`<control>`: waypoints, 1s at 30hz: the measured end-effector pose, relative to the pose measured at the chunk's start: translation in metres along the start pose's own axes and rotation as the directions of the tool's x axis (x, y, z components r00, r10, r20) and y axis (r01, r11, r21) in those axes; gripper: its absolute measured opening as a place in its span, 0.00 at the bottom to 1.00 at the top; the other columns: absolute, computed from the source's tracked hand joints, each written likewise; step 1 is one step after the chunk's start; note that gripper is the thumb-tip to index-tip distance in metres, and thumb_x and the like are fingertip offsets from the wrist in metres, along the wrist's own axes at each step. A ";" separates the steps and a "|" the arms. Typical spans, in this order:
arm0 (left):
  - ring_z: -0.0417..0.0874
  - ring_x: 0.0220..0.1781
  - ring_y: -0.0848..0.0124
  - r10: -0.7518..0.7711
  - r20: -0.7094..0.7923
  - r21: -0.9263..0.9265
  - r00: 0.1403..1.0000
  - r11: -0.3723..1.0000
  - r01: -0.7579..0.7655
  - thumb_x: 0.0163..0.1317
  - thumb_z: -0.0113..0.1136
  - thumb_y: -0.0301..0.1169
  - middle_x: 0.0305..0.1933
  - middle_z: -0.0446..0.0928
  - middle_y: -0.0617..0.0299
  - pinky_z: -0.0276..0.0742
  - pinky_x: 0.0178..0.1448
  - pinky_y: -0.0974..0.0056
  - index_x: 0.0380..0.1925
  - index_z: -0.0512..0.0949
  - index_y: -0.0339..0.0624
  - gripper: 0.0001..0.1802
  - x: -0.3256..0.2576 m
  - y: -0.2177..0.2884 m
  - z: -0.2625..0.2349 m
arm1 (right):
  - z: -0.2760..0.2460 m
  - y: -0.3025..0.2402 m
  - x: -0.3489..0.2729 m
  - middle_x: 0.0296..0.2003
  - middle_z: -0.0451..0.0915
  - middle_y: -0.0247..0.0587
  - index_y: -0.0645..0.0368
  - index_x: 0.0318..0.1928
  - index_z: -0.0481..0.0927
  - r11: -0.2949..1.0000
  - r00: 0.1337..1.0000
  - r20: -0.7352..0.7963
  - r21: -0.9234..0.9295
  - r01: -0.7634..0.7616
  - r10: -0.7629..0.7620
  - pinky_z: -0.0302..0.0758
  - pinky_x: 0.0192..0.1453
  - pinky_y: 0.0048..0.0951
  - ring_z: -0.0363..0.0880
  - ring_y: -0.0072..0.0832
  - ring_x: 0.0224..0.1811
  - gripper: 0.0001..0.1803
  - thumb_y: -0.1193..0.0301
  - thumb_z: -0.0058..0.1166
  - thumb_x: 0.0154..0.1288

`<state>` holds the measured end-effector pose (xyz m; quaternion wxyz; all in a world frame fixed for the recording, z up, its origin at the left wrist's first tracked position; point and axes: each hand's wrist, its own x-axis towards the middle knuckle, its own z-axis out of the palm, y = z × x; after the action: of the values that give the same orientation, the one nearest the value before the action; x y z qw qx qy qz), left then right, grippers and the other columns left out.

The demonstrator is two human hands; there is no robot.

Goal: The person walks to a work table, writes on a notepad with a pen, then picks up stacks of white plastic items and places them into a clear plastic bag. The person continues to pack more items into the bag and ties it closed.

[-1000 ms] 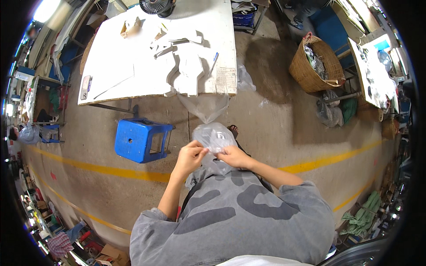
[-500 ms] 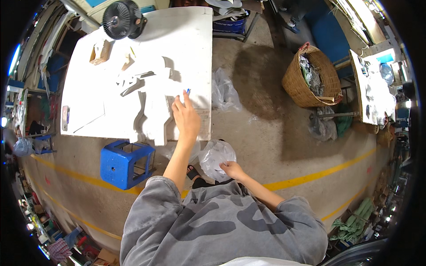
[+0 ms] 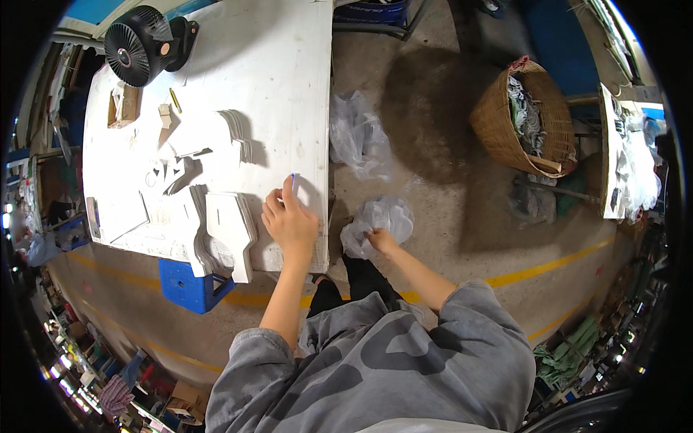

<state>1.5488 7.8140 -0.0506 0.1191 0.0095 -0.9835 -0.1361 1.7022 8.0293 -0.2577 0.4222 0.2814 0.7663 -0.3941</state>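
My left hand [image 3: 291,229] is over the right front part of the white table [image 3: 289,79], its fingers curled. At its fingertips is a slim blue thing [image 3: 294,180], mostly hidden, its kind too small to tell. Just left of this hand lie two stacks of white shaped pieces, one stack [image 3: 229,227] nearer and another [image 3: 189,224] beyond it. Off the table's right side, my right hand [image 3: 381,239] is closed on a clear plastic bag [image 3: 390,213], which hangs crumpled above the floor by my legs.
A black fan [image 3: 137,49], a small box [image 3: 124,106], a yellow cutter [image 3: 175,99] and more white pieces [image 3: 227,133] are on the table. A blue stool [image 3: 189,287] stands at its front edge. Another plastic bag [image 3: 359,141] and a wicker basket [image 3: 498,123] are to the right.
The view has shifted toward the table. My right hand and its bag have moved forward, beside the table's corner. My left hand stays near the table's right edge, the blue thing still at its fingertips.
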 end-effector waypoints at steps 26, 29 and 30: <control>0.75 0.47 0.58 -0.073 0.081 -0.087 0.994 0.993 0.080 0.51 0.59 0.23 0.48 0.74 0.57 0.69 0.52 0.54 0.64 0.78 0.49 0.34 0.007 0.001 -0.019 | -0.070 -0.124 0.150 0.53 0.82 0.64 0.53 0.66 0.76 0.714 0.702 -0.259 -0.501 0.490 -0.663 0.78 0.59 0.59 0.80 0.62 0.57 0.28 0.63 0.57 0.66; 0.74 0.47 0.61 -0.062 0.039 -0.136 0.997 0.988 0.067 0.51 0.59 0.23 0.47 0.74 0.59 0.68 0.51 0.55 0.64 0.78 0.50 0.35 0.004 0.000 -0.023 | -0.091 -0.065 0.161 0.49 0.84 0.64 0.56 0.64 0.77 0.814 0.828 -0.231 -0.441 0.379 -0.511 0.78 0.56 0.58 0.83 0.59 0.52 0.25 0.63 0.56 0.68; 0.74 0.46 0.61 -0.046 0.047 -0.149 0.998 0.987 0.053 0.51 0.60 0.23 0.47 0.73 0.59 0.68 0.51 0.56 0.64 0.78 0.50 0.35 0.005 0.000 -0.026 | -0.096 -0.018 0.177 0.46 0.85 0.62 0.57 0.62 0.77 0.790 0.847 -0.205 -0.515 0.332 -0.490 0.80 0.50 0.56 0.85 0.55 0.48 0.23 0.61 0.55 0.70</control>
<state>1.5498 7.8071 -0.0250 0.0947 0.0220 -0.9722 -0.2130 1.5618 8.1184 -0.3728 0.2454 0.0583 0.9395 -0.2317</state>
